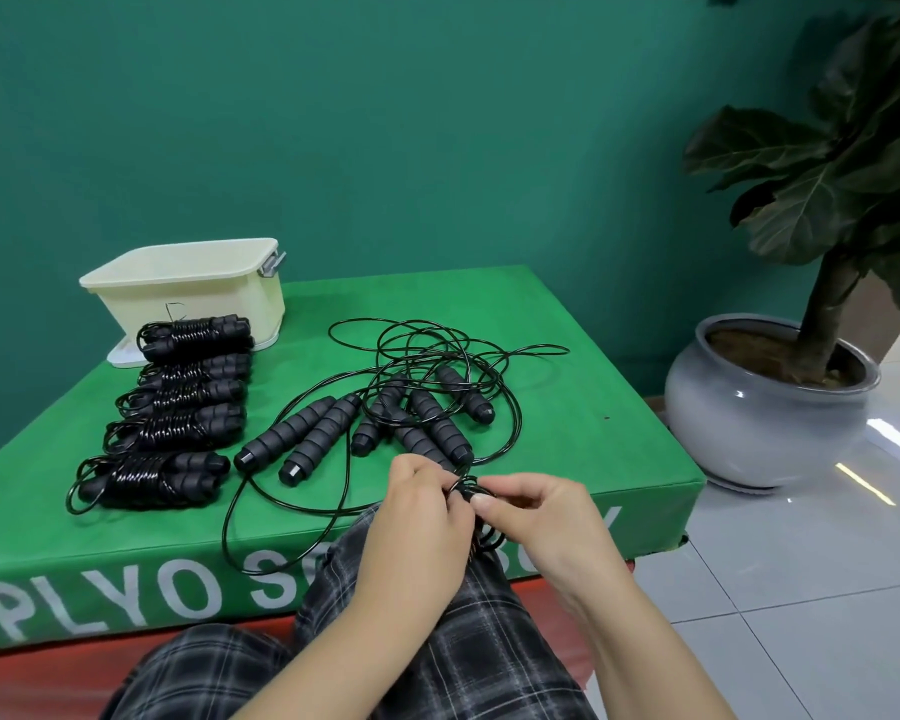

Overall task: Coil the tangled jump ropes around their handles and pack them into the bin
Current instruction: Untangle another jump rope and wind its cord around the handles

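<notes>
Green vinyl is covering the plyo box (567, 324) standing against a teal wall, with a potted fiddle-leaf plant (780, 366) sitting on the tiled floor to its right. Near the front edge, the person's left hand (417, 517) is curling its fingers around a bundle of black cord and handle (470, 492), most of it staying hidden under the palm. Meeting it, the right hand (536, 517) is pinching a loop of the same cord between thumb and forefinger, the other fingers folding loosely below. Just beyond, tangled jump ropes (411, 402) are sprawling across the middle of the box, six foam handles showing. Five coiled jump ropes (178, 413) are lying in a row at the left, running back toward the cream bin (188, 288), whose inside is hard to make out. Plaid trousers (437, 641) are filling the foreground.
</notes>
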